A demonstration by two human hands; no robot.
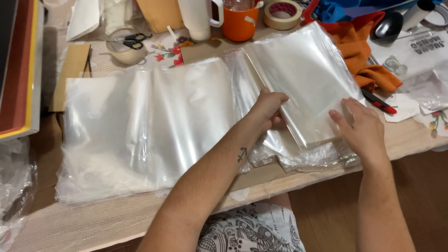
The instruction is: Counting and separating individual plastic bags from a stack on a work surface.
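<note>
two hands on a stack of clear bags

the left hand is closed around the near left edge of a thin stack of clear, glossy rectangular plastic bags, fingers curled under and thumb on top, so the stack tilts up off the beige woven table covering. the right hand lies flat and open against the stack's lower right corner, fingertips touching the film but pinching nothing. the stack sits right of centre on the table, over a few crumpled clear bags, with a larger flat pile of clear plastic sheets just beside it on the left.

the film looks very light, limp and slippery; single layers would likely slide apart or cling, so a pinch across the whole edge, close to a corner, seems the surest hold.

further back stand an orange cup, a roll of beige tape, black-handled scissors and a folded orange cloth.
</note>
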